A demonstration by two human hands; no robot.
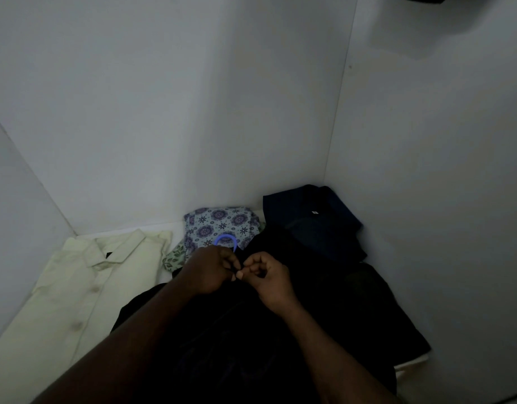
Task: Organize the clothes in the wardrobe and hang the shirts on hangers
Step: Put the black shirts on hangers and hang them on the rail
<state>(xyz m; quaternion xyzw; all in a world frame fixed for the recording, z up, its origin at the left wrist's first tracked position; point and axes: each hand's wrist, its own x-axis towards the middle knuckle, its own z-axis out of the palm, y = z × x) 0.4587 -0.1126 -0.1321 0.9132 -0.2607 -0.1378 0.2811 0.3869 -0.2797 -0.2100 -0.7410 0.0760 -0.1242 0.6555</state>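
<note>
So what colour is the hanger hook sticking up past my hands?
Light blue, nearly periwinkle: the hanger hook shows clearly in the head view, above the black shirt.

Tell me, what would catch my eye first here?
The left hand and right hand meet mid-frame, pinching a black shirt, with a blue hanger hook just behind them. A pale shirt lies flat on the left, and a patterned cloth sits folded at the back.

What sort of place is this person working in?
Probably inside a wardrobe: plain white panels meet in corners, a pale shirt and a patterned garment lie on its floor, and the left hand and right hand pinch a black shirt beside a blue hanger hook.
</note>
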